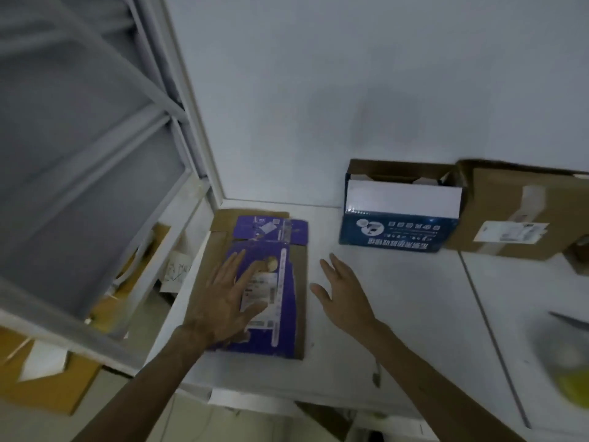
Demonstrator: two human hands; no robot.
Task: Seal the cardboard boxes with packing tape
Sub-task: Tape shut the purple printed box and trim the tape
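Setup step, no taping yet. Flattened purple box [285,330] lies at the left edge of the table [408,314]. Left grip [234,301] rests flat on it, fingers straight. Right grip [342,291] is released just beside it. Next, likely: erect the box. No tape roll seen.

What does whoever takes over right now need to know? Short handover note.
Left hand: open, fingers straight, flat on the flattened purple box.
Right hand: open, holds nothing, over the table beside that box.
Blue box: upright by the wall, top flaps open.
Brown box: right of the blue one, tape strip and label on it.
Done: the brown box looks taped.
Left: purple box not set up, blue box unsealed. No tape roll clearly in view; the blurred yellow thing at right can't be identified.
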